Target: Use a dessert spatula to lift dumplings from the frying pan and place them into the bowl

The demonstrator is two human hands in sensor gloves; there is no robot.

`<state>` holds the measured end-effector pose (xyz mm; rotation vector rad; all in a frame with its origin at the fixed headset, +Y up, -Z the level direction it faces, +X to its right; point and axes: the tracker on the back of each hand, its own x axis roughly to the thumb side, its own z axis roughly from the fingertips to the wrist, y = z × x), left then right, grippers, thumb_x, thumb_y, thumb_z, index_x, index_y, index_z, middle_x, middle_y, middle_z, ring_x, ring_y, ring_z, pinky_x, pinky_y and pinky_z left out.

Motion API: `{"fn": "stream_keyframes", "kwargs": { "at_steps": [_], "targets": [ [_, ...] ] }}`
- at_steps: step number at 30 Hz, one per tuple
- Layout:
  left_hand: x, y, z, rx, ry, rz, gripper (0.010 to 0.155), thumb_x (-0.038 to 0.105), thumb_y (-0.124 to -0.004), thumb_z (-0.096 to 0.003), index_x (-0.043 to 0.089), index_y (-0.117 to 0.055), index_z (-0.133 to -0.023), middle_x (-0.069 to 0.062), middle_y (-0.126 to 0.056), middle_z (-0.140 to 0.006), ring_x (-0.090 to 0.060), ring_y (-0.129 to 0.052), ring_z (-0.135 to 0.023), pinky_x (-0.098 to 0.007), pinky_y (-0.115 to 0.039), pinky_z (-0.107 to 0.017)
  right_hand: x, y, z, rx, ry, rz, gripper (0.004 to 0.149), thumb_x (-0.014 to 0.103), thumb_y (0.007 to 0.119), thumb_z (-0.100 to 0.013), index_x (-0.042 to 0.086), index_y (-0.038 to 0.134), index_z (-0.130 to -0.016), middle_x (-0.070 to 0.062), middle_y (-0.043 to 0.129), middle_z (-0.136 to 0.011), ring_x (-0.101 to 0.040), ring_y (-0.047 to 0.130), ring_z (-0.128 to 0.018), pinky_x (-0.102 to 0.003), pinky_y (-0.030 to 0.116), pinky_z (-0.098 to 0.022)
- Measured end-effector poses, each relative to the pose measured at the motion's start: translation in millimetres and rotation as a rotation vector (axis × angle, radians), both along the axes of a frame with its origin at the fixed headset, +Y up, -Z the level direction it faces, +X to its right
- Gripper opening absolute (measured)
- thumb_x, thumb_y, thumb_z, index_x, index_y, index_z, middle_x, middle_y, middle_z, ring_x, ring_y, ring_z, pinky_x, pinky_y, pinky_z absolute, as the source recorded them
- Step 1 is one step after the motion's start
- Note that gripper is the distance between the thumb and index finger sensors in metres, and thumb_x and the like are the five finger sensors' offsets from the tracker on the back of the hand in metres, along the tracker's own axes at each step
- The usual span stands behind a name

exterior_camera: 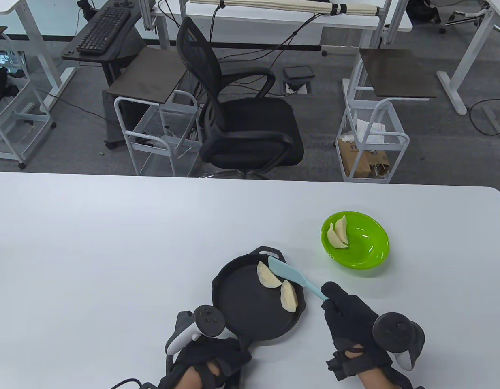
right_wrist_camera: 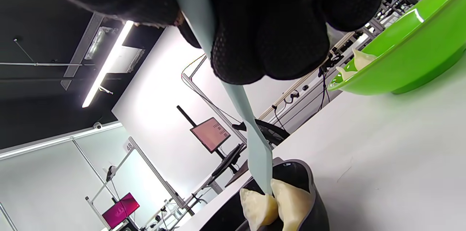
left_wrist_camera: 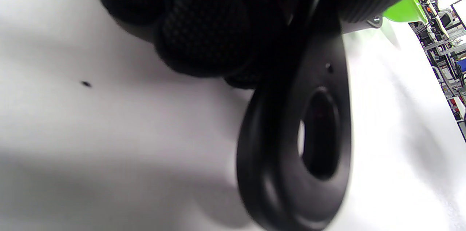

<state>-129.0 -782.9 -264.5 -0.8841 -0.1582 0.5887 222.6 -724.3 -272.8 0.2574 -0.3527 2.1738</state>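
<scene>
Your white bench [exterior_camera: 112,243] carries everything, and the work sits toward its near edge, right of centre. The black frying pan [exterior_camera: 250,308] lies closest to you, its long handle [left_wrist_camera: 295,143] pointing at the near edge. Your left hand [exterior_camera: 209,360] is curled round that handle; in the left wrist view the gloved fingers [left_wrist_camera: 204,31] wrap it above the hanging loop, though that view is blurred, so how firmly they close is hard to judge.

The green bowl [exterior_camera: 367,251] stands just beyond the pan, toward the right edge of the bench, apart from it. Two dumplings [exterior_camera: 338,235] rest inside against its left wall.

Your right hand [exterior_camera: 347,320] is closed on the handle of the pale blue dessert spatula [exterior_camera: 292,279], fingers [right_wrist_camera: 276,42] folded round it. The spatula reaches across the pan's right rim, and its blade lies on the far right part of the pan.

Two more dumplings are in the pan: the farther dumpling [exterior_camera: 267,275] touches the blade, and the nearer dumpling [exterior_camera: 288,296] lies just beside it, near the right rim.
</scene>
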Motion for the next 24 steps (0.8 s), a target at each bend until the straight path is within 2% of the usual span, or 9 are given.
{"fn": "stream_keyframes", "kwargs": {
  "at_steps": [7, 15, 24],
  "targets": [
    [-0.1, -0.1, -0.1, 0.0, 0.0, 0.001, 0.065, 0.065, -0.074, -0.0479, 0.023, -0.07, -0.098, 0.006, -0.107, -0.06, -0.018, -0.102, -0.039, -0.044, -0.077, -0.05, -0.5, -1.6, -2.4, -0.029, 0.052, -0.036, 0.048, 0.039, 0.075, -0.056, 0.01, 0.073, -0.095, -0.024, 0.09, -0.076, -0.045, 0.09, -0.058, -0.065, 0.063, -0.063],
    [-0.2, -0.3, -0.3, -0.001, 0.0, 0.0, 0.065, 0.065, -0.073, -0.048, 0.023, -0.07, -0.098, 0.006, -0.108, -0.06, -0.018, -0.102, -0.039, -0.044, -0.077, -0.05, 5.8, 3.0, -1.6, 0.004, -0.012, 0.007, 0.044, 0.039, 0.088, -0.053, 0.012, 0.081, -0.087, -0.02, 0.097, -0.066, -0.041, 0.095, -0.049, -0.064, 0.066, -0.062],
    [-0.3, -0.2, -0.1, -0.001, -0.001, -0.001, 0.066, 0.065, -0.073, -0.048, 0.023, -0.07, -0.098, 0.006, -0.107, -0.06, -0.018, -0.102, -0.039, -0.044, -0.077, -0.05, 0.8, -1.8, -4.3, -0.008, 0.074, -0.025, 0.042, 0.038, 0.085, -0.054, 0.014, 0.081, -0.088, -0.019, 0.096, -0.068, -0.041, 0.094, -0.052, -0.064, 0.065, -0.063]
  ]
}}
